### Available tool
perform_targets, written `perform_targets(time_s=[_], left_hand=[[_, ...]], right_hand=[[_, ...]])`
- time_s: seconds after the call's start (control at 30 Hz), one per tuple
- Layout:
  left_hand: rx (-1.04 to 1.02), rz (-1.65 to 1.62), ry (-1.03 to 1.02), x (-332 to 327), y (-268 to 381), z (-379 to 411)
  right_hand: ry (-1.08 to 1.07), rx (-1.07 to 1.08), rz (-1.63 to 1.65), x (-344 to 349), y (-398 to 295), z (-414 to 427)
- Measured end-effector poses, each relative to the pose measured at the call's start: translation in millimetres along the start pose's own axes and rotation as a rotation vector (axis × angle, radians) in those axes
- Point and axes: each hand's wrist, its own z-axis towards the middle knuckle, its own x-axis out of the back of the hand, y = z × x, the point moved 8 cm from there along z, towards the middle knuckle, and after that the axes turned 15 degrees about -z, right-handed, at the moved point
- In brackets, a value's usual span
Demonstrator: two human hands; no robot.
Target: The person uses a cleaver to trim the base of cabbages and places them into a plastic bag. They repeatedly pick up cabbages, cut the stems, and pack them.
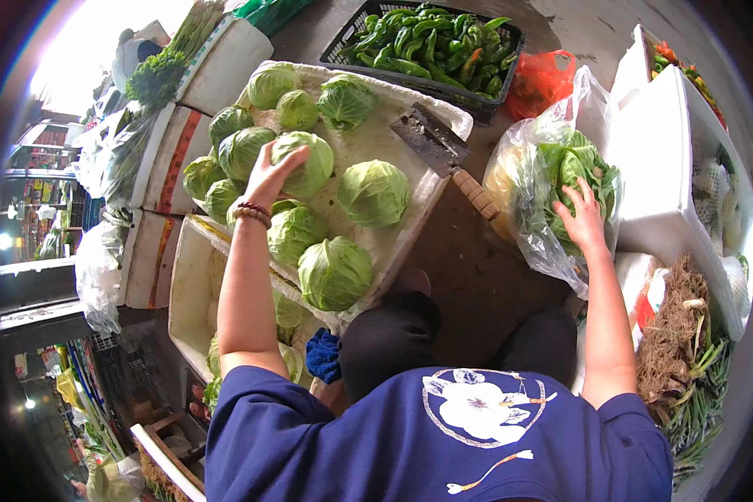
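Note:
My left hand (275,172) grips a round green cabbage (307,164), fingers around its left side and the thumb across its top. Several more cabbages (374,193) sit around it on a white foam tray (389,100). A cleaver (432,139) with a ribbed wooden handle (475,193) lies on the tray's right edge, its handle jutting past the rim. On the right, my right hand (582,218) is spread, fingers apart, over loose green leaves (571,163) at the mouth of a clear plastic bag (521,188); whether the fingertips touch the leaves is unclear.
A black plastic crate (408,78) of green peppers stands beyond the tray, beside a red plastic bag (539,81). White foam boxes (649,157) flank the right. Rooted green onions (674,339) lie near my right elbow. Another foam box (185,295) and a blue cloth (322,355) are at left.

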Motion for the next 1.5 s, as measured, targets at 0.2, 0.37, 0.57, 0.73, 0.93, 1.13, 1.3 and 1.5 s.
perform_targets(time_s=[0.2, 0.37, 0.57, 0.73, 0.93, 1.13, 1.3, 1.5], left_hand=[[0.040, 0.146, -0.118, -13.3, -14.6, -4.1], [0.040, 0.034, -0.130, -15.0, -20.8, -4.2], [0.043, 0.009, -0.107, -13.7, -19.1, -12.4], [0.061, -0.143, -0.145, -17.1, -17.3, -16.9], [-0.031, -0.018, -0.555, -54.3, -3.7, -35.8], [-0.042, 0.442, -0.711, -94.4, -27.1, -45.8], [0.027, 0.559, -0.619, -84.1, -47.0, -45.1], [-0.192, 0.640, -0.076, 4.7, 11.1, -10.2]], right_hand=[[0.426, 0.155, 0.307, 83.6, -52.9, -2.8], [0.144, 0.643, 0.596, 116.5, -219.3, -25.6], [-0.058, 0.649, 0.343, 58.4, -321.7, -23.6], [-0.155, 0.595, 0.709, 39.0, -308.9, 7.4], [-0.088, 0.503, 0.701, 69.0, -297.2, 40.8], [-0.083, 0.507, 0.560, 63.6, -312.9, 55.3], [-0.077, 0.542, 0.539, 50.4, -338.9, 56.9], [-0.126, 0.639, 0.264, 47.3, -356.1, 63.6]])
